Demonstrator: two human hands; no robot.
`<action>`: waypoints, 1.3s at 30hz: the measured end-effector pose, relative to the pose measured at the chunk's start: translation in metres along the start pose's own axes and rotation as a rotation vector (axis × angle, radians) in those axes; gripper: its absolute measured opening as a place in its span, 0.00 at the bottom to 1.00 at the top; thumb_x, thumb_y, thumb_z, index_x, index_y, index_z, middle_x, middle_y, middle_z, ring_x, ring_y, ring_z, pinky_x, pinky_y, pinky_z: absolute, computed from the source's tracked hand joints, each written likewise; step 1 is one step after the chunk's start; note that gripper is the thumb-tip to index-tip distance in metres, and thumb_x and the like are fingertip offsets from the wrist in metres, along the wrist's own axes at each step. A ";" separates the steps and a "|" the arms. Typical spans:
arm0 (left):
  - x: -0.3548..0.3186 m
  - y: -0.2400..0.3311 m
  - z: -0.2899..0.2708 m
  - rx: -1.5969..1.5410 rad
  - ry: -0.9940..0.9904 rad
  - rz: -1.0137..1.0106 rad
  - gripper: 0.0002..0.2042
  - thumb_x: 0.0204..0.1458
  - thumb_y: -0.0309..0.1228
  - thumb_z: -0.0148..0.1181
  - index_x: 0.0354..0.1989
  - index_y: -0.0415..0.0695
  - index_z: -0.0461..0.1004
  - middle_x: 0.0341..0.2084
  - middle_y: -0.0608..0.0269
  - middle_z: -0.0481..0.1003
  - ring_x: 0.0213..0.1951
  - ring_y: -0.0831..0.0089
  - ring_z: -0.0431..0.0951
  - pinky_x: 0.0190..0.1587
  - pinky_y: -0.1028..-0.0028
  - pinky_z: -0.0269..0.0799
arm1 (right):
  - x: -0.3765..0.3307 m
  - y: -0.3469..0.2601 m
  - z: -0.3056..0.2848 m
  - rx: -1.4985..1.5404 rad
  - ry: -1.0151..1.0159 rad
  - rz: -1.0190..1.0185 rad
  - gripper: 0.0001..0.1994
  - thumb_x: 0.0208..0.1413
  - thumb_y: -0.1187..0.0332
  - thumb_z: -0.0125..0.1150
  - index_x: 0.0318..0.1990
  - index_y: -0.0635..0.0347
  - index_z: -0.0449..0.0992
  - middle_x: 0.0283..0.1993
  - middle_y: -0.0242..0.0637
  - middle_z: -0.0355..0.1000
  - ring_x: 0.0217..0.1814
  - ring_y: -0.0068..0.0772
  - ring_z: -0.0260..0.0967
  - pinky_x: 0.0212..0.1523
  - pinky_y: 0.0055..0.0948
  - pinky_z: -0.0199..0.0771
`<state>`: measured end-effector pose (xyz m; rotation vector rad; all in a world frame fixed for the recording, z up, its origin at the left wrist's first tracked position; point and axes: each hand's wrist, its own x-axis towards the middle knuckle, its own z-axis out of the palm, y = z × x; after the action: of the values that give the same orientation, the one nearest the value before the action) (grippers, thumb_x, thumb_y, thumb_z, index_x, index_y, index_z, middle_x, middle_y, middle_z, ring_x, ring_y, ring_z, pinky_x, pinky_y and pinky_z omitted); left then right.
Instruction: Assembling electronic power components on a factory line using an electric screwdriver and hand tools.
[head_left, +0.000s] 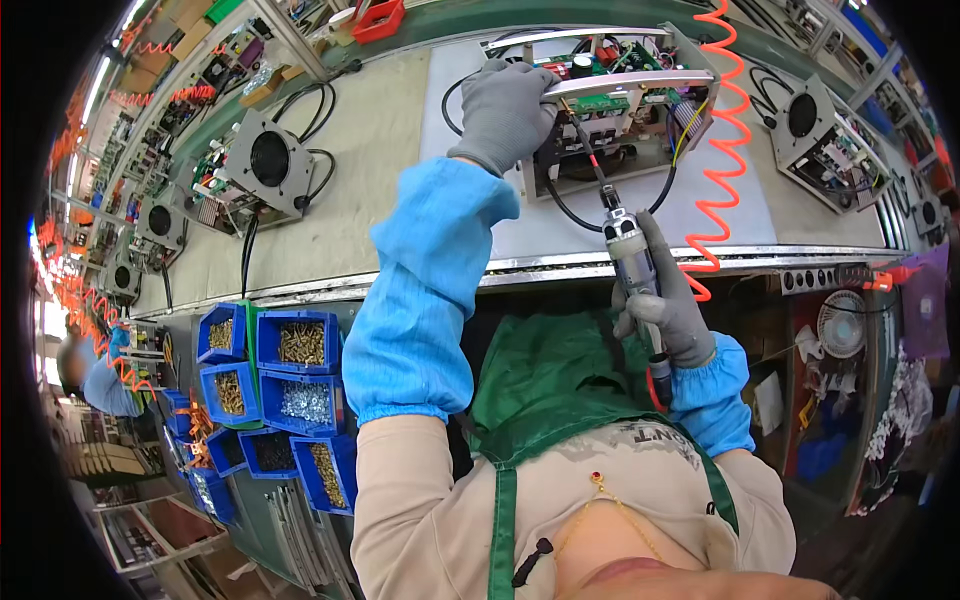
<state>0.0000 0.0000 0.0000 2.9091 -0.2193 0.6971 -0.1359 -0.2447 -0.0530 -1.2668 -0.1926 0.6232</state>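
Workbench: long and pale [390,130], with a white mat [540,238] under the middle work area; everything in hand is at its near side.
Apron: green [570,380], worn over a beige top, below the bench edge.
Chassis: an open metal frame [640,105] packed with circuit boards, standing on the mat just beyond both hands; a yellow-green wire [691,132] runs down its right side.
Blue bins: a cluster [300,368] at lower left, several filled with brass-coloured or silvery small parts.
Neighbouring units: one at left [268,158] and one at right [803,115], each with a round black fan, well apart from the chassis.
Coiled hose: orange-red [722,192], hanging just right of the chassis.
Power driver: grey and slim [632,262], slanting up and left, its bit [594,160] reaching the chassis's front rail near the left end; contact at the tip is too small to tell.
Left hand: grey-gloved [505,112], fingers bent over the rail's left end; whether they grip or merely rest, I cannot tell.
Right hand: grey-gloved [680,310], fingers wrapped around the driver's body, one stretched along its side.
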 end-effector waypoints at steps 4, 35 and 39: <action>0.002 0.000 -0.006 -0.067 -0.055 -0.012 0.15 0.47 0.43 0.61 0.44 0.54 0.78 0.40 0.68 0.77 0.50 0.63 0.70 0.52 0.61 0.63 | -0.002 0.005 0.004 0.276 -0.046 -0.052 0.49 0.41 0.67 0.61 0.71 0.43 0.39 0.33 0.43 0.67 0.21 0.31 0.69 0.25 0.33 0.78; -0.343 -0.141 -0.146 0.481 -0.191 -1.057 0.11 0.50 0.36 0.56 0.31 0.40 0.76 0.28 0.52 0.77 0.32 0.52 0.77 0.35 0.58 0.71 | 0.001 -0.016 0.018 0.465 -0.120 -0.055 0.41 0.51 0.59 0.61 0.70 0.41 0.44 0.34 0.45 0.68 0.20 0.28 0.69 0.25 0.31 0.80; -0.419 -0.158 -0.119 0.326 -0.390 -0.929 0.11 0.47 0.36 0.59 0.31 0.40 0.76 0.32 0.50 0.76 0.36 0.50 0.76 0.40 0.57 0.71 | 0.003 -0.017 0.018 0.402 -0.112 -0.059 0.42 0.50 0.59 0.61 0.71 0.43 0.43 0.33 0.44 0.68 0.20 0.27 0.69 0.24 0.30 0.80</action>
<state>-0.3943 0.2205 -0.1034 2.8945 1.2204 0.0002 -0.1362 -0.2308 -0.0320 -0.8371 -0.1859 0.6450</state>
